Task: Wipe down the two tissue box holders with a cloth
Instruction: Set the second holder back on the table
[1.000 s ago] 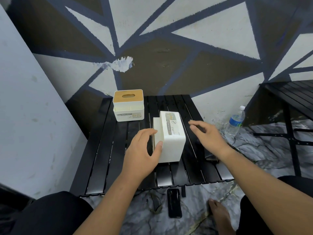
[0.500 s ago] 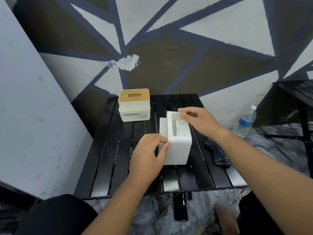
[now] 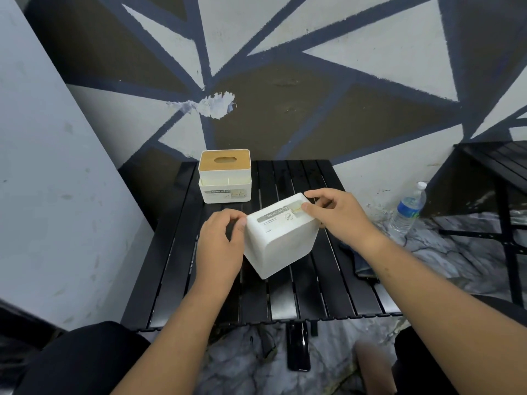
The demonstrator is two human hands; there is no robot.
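On the black slatted table (image 3: 176, 280) in front of you, the nearer tissue box holder (image 3: 281, 240) is tipped on its side between both hands, label facing up. I cannot tell whether its lower corner touches the slats. The other tissue box holder (image 3: 225, 178), the one with the wooden lid, stands upright at the far left of the table, well apart.

The risk, as I judge it, is that both hands are busy and neither has the cloth. If you free one hand to reach for it, the tilted holder hangs from a one-handed grip on smooth plastic. It could slip and knock onto the slats or slide off the near edge.

Your left hand (image 3: 219, 249) grips the holder's left edge, its fingers (image 3: 236, 220) curled round it. Your right hand (image 3: 339, 218) reaches over the far right corner and pinches it beside the label.

The dark cloth (image 3: 359, 260) lies on the table near the holder's right, partly hidden by your right forearm.
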